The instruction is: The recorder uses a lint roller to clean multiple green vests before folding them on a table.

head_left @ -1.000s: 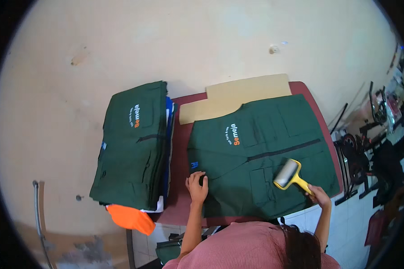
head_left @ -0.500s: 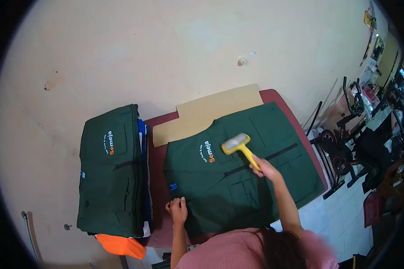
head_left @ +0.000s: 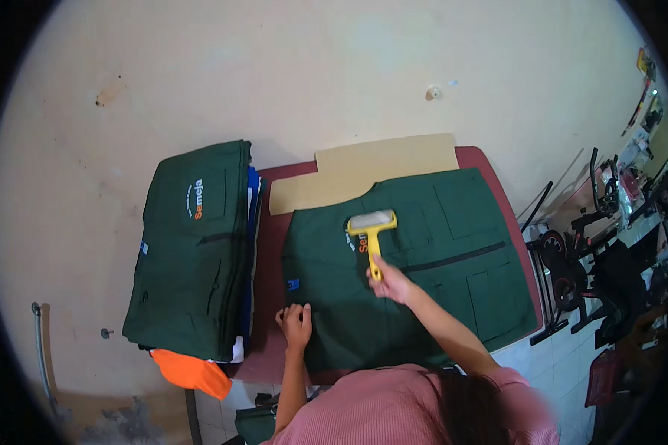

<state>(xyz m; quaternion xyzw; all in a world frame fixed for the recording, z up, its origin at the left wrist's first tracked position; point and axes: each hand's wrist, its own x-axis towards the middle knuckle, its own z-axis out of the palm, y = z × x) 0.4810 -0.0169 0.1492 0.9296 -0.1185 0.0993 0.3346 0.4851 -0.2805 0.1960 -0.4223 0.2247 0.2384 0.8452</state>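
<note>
A dark green vest with a dark front zip, several pockets and white and orange lettering lies flat on the dark red table. My right hand is closed round the yellow handle of a lint roller. Its pale roller head rests over part of the lettering. At the vest's near left edge, below a small blue label, my left hand has its fingers curled on the cloth. The fingertips are only partly visible.
Left of the vest stands a tall stack of folded green vests, with blue and white cloth lower down. Orange cloth hangs out beneath it. Brown cardboard lies along the wall side. An exercise bike stands to the right.
My right hand has drawn the lint roller leftward, from beside the lettering onto it, and the handle now points nearly straight toward me. My left hand stays at the vest's edge. The view has shifted slightly.
</note>
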